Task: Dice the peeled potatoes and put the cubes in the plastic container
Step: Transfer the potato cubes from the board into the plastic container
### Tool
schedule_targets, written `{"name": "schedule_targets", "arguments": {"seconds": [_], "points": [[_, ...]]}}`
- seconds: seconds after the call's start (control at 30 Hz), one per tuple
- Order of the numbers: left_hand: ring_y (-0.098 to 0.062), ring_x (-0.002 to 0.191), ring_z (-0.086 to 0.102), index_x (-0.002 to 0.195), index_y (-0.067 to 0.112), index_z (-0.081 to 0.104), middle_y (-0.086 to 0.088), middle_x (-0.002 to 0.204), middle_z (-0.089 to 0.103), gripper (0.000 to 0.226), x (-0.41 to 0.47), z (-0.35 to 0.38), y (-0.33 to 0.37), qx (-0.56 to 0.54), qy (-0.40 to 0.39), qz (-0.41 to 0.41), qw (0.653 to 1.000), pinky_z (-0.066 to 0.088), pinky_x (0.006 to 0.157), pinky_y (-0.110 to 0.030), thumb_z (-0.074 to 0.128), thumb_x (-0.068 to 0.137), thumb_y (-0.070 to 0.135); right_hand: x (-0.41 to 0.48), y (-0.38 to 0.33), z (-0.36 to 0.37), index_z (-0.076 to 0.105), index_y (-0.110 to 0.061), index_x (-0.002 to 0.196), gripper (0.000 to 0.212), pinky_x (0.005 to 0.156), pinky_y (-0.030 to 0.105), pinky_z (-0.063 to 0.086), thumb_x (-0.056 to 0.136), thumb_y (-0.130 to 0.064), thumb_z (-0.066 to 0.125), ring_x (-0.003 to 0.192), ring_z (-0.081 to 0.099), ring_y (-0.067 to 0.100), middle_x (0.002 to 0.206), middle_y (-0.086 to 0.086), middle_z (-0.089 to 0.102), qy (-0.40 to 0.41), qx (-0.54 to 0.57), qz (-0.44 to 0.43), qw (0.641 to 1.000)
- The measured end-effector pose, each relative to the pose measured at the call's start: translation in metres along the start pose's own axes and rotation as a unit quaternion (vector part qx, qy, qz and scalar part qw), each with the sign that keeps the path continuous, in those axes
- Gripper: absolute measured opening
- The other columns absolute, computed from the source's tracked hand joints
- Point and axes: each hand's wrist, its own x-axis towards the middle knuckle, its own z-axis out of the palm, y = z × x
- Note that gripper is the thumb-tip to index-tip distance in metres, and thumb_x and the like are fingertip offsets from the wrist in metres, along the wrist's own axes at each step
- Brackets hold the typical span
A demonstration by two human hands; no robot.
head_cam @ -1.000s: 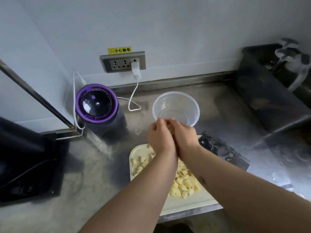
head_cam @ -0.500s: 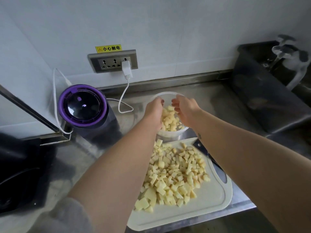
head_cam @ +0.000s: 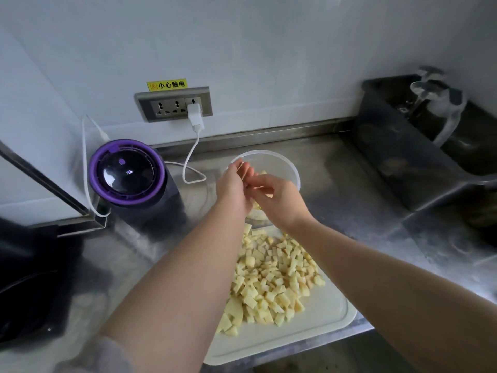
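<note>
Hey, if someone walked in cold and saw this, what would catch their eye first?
Probably both hands, left hand and right hand, meeting over the clear plastic container at the back of the steel counter. Next, the heap of pale potato cubes on the white cutting board just below them. Then the purple-rimmed appliance to the left.

There's a purple-topped black cylinder gadget [head_cam: 127, 172] on the steel bench [head_cam: 349, 184], white charger [head_cam: 195, 117] plugged into the grey wall socket strip [head_cam: 173, 104].

Yellow sticker [head_cam: 166, 85] above wall socket [head_cam: 174, 104]: seemingly "小心触电" (small print).
</note>
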Motion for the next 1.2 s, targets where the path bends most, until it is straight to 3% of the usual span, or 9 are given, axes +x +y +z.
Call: {"name": "schedule_targets", "arguments": {"seconds": [0.2, 0.4, 0.53, 0.63, 0.77, 0.83, 0.93, 1.07, 1.2], "points": [[-0.007, 0.059, 0.053, 0.085, 0.017, 0.059, 0.005, 0.081, 0.06, 0.021, 0.002, 0.019, 0.003, -0.078, 0.041, 0.012, 0.996, 0.044, 0.064, -0.018, 0.043, 0.099, 0.017, 0.014, 0.008, -0.001, 0.075, -0.012, 0.106, 0.03, 0.079, 0.011, 0.047, 0.09, 0.002, 0.055, 0.086, 0.065, 0.015, 0.098, 0.004, 0.073, 0.032, -0.033, -0.006, 0.999], [-0.011, 0.078, 0.064, 0.094, 0.017, 0.062, 0.003, 0.086, 0.065, 0.01, -0.025, -0.003, 0.017, 0.169, -0.019, 0.131, 0.977, 0.051, 0.08, -0.025, 0.052, 0.098, 0.018, 0.034, 0.017, -0.012, 0.07, -0.013, 0.116, 0.03, 0.082, 0.005, 0.033, 0.097, -0.003, 0.048, 0.109, 0.061, 0.014, 0.12, -0.001, 0.068, -0.017, -0.167, 0.021, 0.986], [-0.006, 0.088, 0.062, 0.099, 0.021, 0.063, 0.008, 0.094, 0.066, 0.016, -0.046, -0.084, 0.01, 0.51, -0.03, 0.288, 0.81, 0.048, 0.078, -0.019, 0.047, 0.1, 0.022, 0.002, 0.024, -0.025, 0.072, -0.015, 0.109, 0.026, 0.079, 0.003, 0.039, 0.095, -0.005, 0.052, 0.096, 0.064, 0.009, 0.11, -0.004, 0.071, 0.049, -0.146, 0.001, 0.988], [-0.013, 0.109, 0.057, 0.12, 0.019, 0.061, 0.002, 0.117, 0.063, 0.027, -0.035, -0.129, -0.011, 0.687, -0.035, 0.278, 0.67, 0.046, 0.088, -0.026, 0.049, 0.099, 0.03, -0.043, 0.048, -0.029, 0.073, -0.012, 0.107, 0.022, 0.085, 0.017, 0.046, 0.095, -0.009, 0.055, 0.092, 0.063, 0.009, 0.105, 0.001, 0.072, 0.091, -0.147, 0.021, 0.985], [-0.021, 0.134, 0.039, 0.141, 0.019, 0.044, 0.001, 0.143, 0.047, 0.044, -0.022, -0.129, -0.035, 0.774, -0.085, 0.258, 0.573, 0.029, 0.113, -0.045, 0.042, 0.101, 0.036, -0.072, 0.085, -0.017, 0.054, -0.014, 0.136, 0.039, 0.11, 0.032, 0.03, 0.099, -0.022, 0.05, 0.136, 0.038, 0.022, 0.146, 0.005, 0.047, -0.045, -0.285, 0.034, 0.957], [-0.017, 0.137, 0.035, 0.144, 0.021, 0.042, 0.004, 0.148, 0.042, 0.044, -0.021, -0.128, -0.041, 0.774, -0.124, 0.266, 0.56, 0.026, 0.116, -0.043, 0.04, 0.102, 0.033, -0.073, 0.093, -0.011, 0.037, -0.015, 0.148, 0.05, 0.117, 0.033, 0.017, 0.101, -0.031, 0.044, 0.146, 0.019, 0.02, 0.158, 0.003, 0.028, -0.082, -0.325, 0.019, 0.942], [-0.013, 0.133, 0.039, 0.138, 0.019, 0.05, 0.006, 0.142, 0.047, 0.038, -0.022, -0.133, -0.044, 0.765, -0.17, 0.283, 0.553, 0.027, 0.115, -0.037, 0.041, 0.102, 0.028, -0.073, 0.099, -0.004, 0.034, -0.014, 0.149, 0.05, 0.118, 0.026, 0.007, 0.103, -0.034, 0.039, 0.146, 0.019, 0.019, 0.158, 0.001, 0.027, -0.088, -0.323, 0.001, 0.942], [-0.007, 0.126, 0.044, 0.13, 0.018, 0.058, 0.009, 0.134, 0.053, 0.034, -0.03, -0.138, -0.045, 0.749, -0.216, 0.287, 0.556, 0.034, 0.106, -0.023, 0.041, 0.102, 0.025, -0.077, 0.101, -0.002, 0.046, -0.01, 0.142, 0.043, 0.118, 0.029, 0.018, 0.102, -0.025, 0.046, 0.139, 0.032, 0.021, 0.149, 0.003, 0.041, -0.086, -0.271, -0.035, 0.958], [-0.005, 0.126, 0.044, 0.133, 0.022, 0.055, 0.012, 0.136, 0.05, 0.039, -0.033, -0.139, -0.036, 0.744, -0.23, 0.269, 0.567, 0.038, 0.106, -0.029, 0.047, 0.098, 0.037, -0.076, 0.095, -0.011, 0.048, -0.016, 0.141, 0.049, 0.116, 0.032, 0.025, 0.096, -0.031, 0.057, 0.138, 0.035, 0.02, 0.15, 0.0, 0.041, -0.103, -0.24, -0.056, 0.964]]}}
